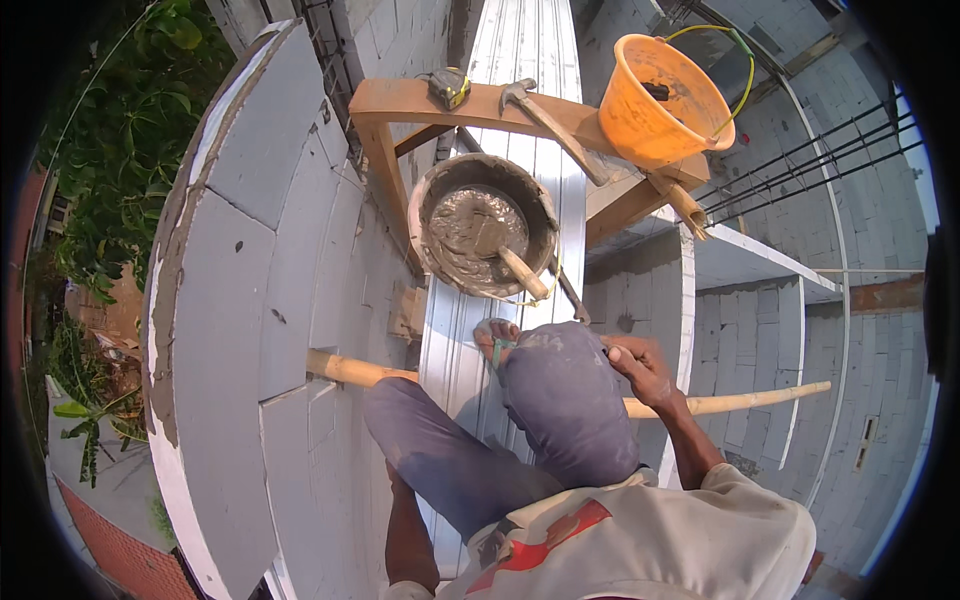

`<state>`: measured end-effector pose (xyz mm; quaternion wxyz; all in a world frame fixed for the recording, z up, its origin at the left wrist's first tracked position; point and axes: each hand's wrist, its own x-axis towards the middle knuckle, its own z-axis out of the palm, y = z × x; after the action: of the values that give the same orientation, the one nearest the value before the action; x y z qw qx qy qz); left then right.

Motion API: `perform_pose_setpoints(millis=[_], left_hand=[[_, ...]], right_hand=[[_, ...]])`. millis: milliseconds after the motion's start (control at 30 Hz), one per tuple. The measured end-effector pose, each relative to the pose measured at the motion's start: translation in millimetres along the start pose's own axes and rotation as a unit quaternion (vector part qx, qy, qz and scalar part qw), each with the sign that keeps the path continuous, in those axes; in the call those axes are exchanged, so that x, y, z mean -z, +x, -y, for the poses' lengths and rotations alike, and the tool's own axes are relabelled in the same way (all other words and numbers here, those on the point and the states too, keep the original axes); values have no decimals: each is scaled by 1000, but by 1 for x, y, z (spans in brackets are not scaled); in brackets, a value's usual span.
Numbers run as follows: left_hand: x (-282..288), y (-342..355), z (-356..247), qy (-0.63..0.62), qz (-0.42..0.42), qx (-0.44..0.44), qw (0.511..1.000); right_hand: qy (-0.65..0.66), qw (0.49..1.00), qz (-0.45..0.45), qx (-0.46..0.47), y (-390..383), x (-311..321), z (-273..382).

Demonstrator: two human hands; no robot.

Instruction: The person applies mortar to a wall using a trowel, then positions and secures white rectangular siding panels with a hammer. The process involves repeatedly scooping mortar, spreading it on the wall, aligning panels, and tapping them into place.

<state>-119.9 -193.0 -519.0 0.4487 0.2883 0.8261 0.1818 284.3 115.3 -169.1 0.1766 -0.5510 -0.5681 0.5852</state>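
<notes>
My right hand (642,370) rests against my raised right knee (565,385), its fingers curled inward. A small dark spot shows at the fingertips, too small to name. My left forearm (410,530) runs down beside my left thigh, and the hand itself is hidden behind the leg. Ahead of my foot (495,335) stands a round dark bucket (425,215) of wet grey mortar (465,215). In the mortar lies a trowel (522,272), its wooden handle leaning over the near rim. A dark metal tool (572,295) lies just right of the bucket.
Ribbed metal planking (525,50) runs under me. Across it, a wooden trestle (400,98) bears a tape measure (449,88), a claw hammer (555,130) and an orange bucket (650,130). A grey block wall (225,300) rises at left. Bamboo poles (740,403) and rebar (820,170) jut out right.
</notes>
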Motion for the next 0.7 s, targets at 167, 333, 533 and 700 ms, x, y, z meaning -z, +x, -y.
perform_pose_setpoints(millis=[167, 333, 533, 700], left_hand=[[10, 1, -11, 103, 21, 12, 994], [4, -40, -3, 84, -96, 17, 992], [5, -153, -16, 89, -161, 180, 966], [3, -271, -6, 201, -393, 288, 850]], right_hand=[[-8, 973, -92, 213, 23, -25, 52], [-213, 873, 191, 394, 59, -50, 115], [-216, 860, 365, 282, 94, -62, 131], [-224, 886, 307, 264, 109, -70, 130]])
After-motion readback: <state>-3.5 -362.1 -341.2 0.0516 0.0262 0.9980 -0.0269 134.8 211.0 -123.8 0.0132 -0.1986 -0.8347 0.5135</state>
